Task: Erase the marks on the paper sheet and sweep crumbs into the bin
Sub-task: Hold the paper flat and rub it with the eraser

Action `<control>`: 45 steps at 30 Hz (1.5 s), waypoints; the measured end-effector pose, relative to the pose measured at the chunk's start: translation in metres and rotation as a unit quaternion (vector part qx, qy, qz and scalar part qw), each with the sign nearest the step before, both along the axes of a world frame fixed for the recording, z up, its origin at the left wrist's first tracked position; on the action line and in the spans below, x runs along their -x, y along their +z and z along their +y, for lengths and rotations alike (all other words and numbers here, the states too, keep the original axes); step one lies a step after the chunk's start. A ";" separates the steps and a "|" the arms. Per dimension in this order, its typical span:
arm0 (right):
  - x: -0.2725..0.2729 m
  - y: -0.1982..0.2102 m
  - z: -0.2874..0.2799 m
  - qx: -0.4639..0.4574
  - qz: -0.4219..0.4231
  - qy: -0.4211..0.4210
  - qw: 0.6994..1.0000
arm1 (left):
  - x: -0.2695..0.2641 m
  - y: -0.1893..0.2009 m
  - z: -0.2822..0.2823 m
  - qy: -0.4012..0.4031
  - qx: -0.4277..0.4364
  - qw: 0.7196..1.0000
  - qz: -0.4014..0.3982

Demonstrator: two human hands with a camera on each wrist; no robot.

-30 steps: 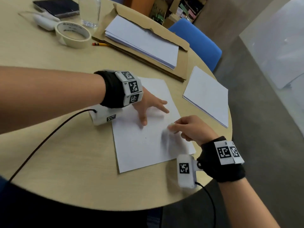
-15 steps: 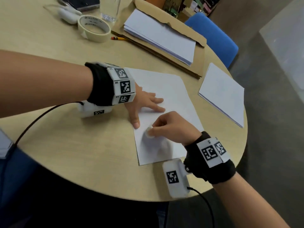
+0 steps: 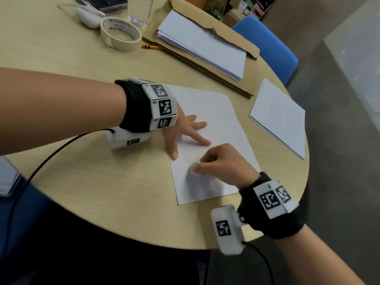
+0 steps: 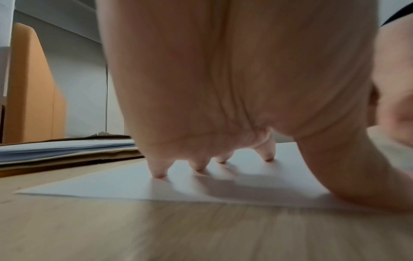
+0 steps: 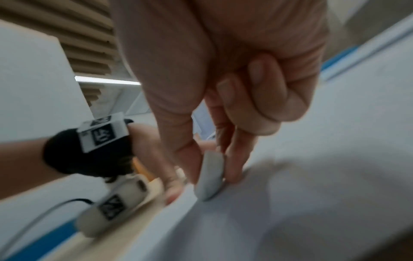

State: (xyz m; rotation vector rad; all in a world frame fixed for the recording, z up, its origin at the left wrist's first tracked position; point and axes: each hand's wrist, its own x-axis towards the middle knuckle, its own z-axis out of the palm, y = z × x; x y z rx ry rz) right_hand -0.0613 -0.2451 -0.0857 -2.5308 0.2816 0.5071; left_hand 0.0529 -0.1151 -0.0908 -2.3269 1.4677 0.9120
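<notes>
Round wooden table (image 3: pixel 86 182); paper sheet (image 3: pixel 213 124) at centre, pinned at 9 o'clock by spread, straight left hand (image 3: pixel 181 130). Right hand (image 3: pixel 224 163) at 6 o'clock (blurred), pinching white eraser (image 3: pixel 194 168) against sheet.

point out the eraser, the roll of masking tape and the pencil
small white eraser (image 5: pixel 210 176), right wrist view, on its flat side between the pinching fingers
cream roll of masking tape (image 3: pixel 131 41), head view, on its outer wall
yellow pencil (image 3: pixel 152 46), head view, on its shaft
</notes>
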 end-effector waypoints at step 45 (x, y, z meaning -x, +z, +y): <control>0.008 0.009 0.013 0.048 -0.007 0.065 0.997 | 0.023 0.005 -0.006 -0.031 -0.027 0.998 -0.045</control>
